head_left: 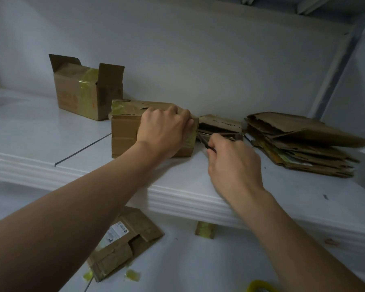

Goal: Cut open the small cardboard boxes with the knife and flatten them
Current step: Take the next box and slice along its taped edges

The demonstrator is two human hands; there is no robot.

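A small taped cardboard box [123, 131] lies on the white ledge [93, 171]. My left hand [164, 131] grips its top right corner, fingers curled over the edge. My right hand [232, 163] holds a dark-handled knife [204, 143], whose blade points up-left at the box's right end near the yellowish tape. Most of the handle is hidden in my fist.
An open box [82, 91] with raised flaps stands at the back left. Flattened cardboard lies in a small stack [219, 125] behind the knife and a bigger pile [303, 144] at the right. On the floor below lie a flattened box [124, 241], tape scraps and a yellow object [259, 286].
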